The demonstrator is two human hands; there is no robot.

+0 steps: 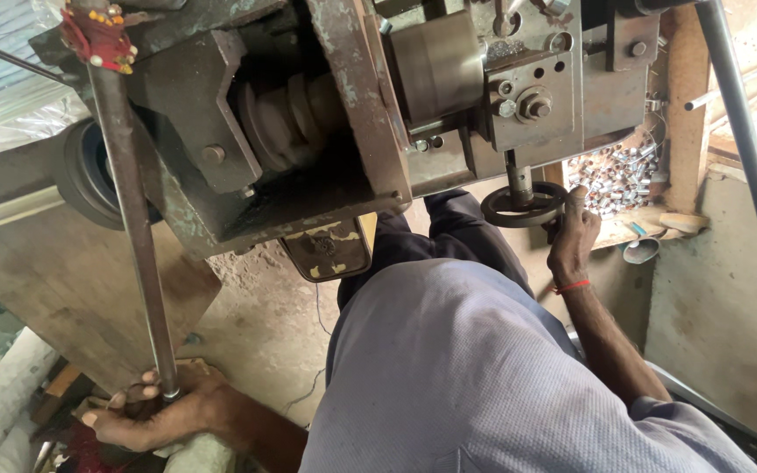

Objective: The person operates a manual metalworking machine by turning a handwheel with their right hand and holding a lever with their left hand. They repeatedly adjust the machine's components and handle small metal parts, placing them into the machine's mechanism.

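The person stands over a big, rusty metal machine [326,114] and looks down at it. Both hands are already on its controls, so the reaching part is done.

The left hand [155,412] is low down at the bottom end of a long metal rod [133,219]. The rod runs up to the top of the machine, where red rags and beads [96,37] are tied on it. The fingers [120,398] curl around the rod's end and are clamped on it.

The right hand [574,236] is at a small black hand wheel [523,206] that hangs under the machine. The fingers are closed on the rim of the wheel, with one finger pointing up along it.

Just behind the wheel, a pile of small shiny metal pieces [615,180] lies in a wooden box. These look like finished parts, so it seems a good deal of work is done. I cannot tell how many more are left to make, and I cannot see any piece being cut right now.

A long grey lever [742,131] sticks out on the right side, well apart from both hands. Nobody touches it.
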